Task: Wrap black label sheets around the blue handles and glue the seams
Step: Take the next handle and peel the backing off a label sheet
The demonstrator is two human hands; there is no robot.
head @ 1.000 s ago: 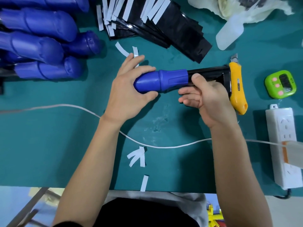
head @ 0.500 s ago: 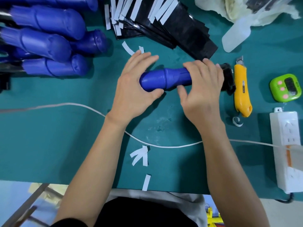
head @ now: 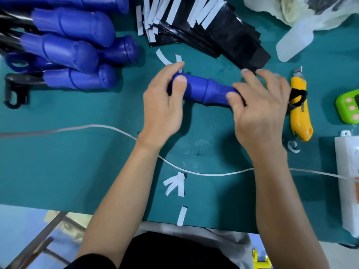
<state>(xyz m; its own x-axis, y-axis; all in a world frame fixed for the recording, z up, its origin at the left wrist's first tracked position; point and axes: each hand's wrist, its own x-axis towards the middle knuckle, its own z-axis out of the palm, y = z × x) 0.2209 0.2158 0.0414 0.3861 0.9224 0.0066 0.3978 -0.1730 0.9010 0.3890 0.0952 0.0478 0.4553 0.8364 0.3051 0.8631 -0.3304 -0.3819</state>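
I think I'm wrapping: my left hand (head: pixel 163 107) curls its fingers round the blue handle (head: pixel 202 90), my right hand (head: pixel 260 107) fingers curl over its other end; next, the seam needs glue

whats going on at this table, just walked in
A person holds a blue handle with both hands. The left hand grips its rounded end. The right hand wraps round the other end, and what lies under it is hidden. Black sheets and a handle pile lie behind.
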